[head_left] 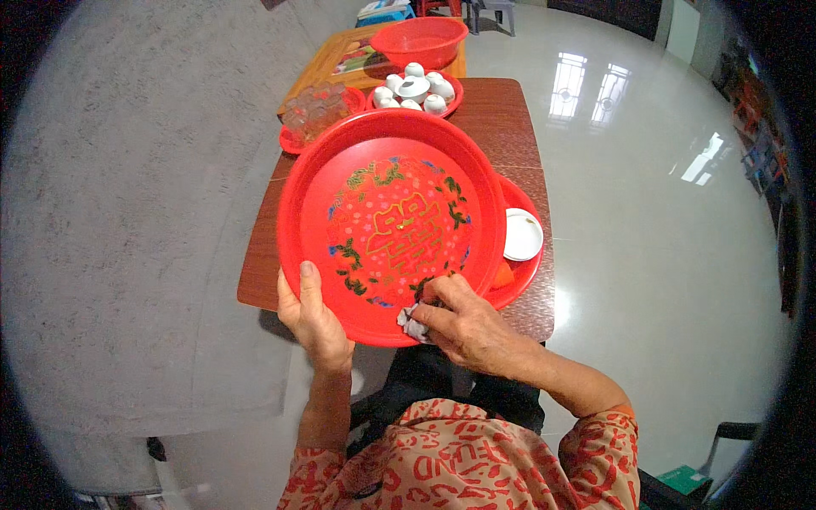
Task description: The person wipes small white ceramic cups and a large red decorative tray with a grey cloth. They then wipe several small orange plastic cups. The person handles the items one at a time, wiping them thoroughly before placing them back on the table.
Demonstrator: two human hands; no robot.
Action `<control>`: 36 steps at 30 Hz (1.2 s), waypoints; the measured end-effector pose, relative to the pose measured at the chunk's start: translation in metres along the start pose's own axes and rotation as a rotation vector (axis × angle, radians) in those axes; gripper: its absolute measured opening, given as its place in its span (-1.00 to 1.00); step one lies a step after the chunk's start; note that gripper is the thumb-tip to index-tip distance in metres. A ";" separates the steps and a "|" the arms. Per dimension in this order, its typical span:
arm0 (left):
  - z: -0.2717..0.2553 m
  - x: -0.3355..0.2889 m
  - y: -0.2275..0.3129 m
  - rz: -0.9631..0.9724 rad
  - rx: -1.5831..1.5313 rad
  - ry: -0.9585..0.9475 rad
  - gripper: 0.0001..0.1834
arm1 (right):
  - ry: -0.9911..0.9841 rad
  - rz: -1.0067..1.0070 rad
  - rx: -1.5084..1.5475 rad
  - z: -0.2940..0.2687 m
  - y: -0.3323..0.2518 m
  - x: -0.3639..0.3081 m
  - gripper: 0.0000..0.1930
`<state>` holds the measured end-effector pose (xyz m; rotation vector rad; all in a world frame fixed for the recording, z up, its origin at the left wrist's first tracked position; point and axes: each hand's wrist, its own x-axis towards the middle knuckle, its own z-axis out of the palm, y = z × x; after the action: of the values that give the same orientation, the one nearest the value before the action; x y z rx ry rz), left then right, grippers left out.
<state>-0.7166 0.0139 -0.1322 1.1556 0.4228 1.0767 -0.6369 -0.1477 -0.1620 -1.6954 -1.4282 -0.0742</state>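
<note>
A large round red tray (327,200) with a raised rim and a printed floral pattern is tilted up toward me above the table. My left hand (313,319) grips its lower left rim, thumb over the edge and fingers behind. Bunched in my right hand (466,327) is a small greyish-white cloth (412,323), pressed on the tray's inside near the lower rim. Behind the tray on the right, another red tray (529,272) is partly hidden. It holds a white dish (523,235) and an orange-red thing I cannot make out.
The brown table (489,106) also carries a red tray of white cups (438,104) around a white teapot (413,88). Left of it, clear glasses (316,110) stand on a red tray. Farther back are a red basin (421,42) and a wooden table (319,64).
</note>
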 end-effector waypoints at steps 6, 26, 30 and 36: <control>-0.001 0.001 0.001 -0.005 0.004 0.005 -0.67 | 0.076 -0.018 -0.312 -0.024 0.038 -0.003 -0.84; -0.001 0.006 -0.014 -0.065 -0.083 -0.021 -0.63 | 0.150 -0.002 -0.251 -0.009 0.016 0.004 -0.59; -0.002 0.006 -0.013 -0.068 -0.047 -0.052 -0.62 | 0.253 0.023 -0.631 -0.023 0.035 0.014 -0.55; 0.000 0.002 -0.013 -0.052 -0.061 0.007 -0.65 | 0.356 0.190 -0.660 -0.024 0.063 0.033 -0.57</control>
<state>-0.7097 0.0151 -0.1431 1.0816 0.4206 1.0419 -0.5635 -0.1337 -0.1656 -2.1960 -1.0207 -0.7742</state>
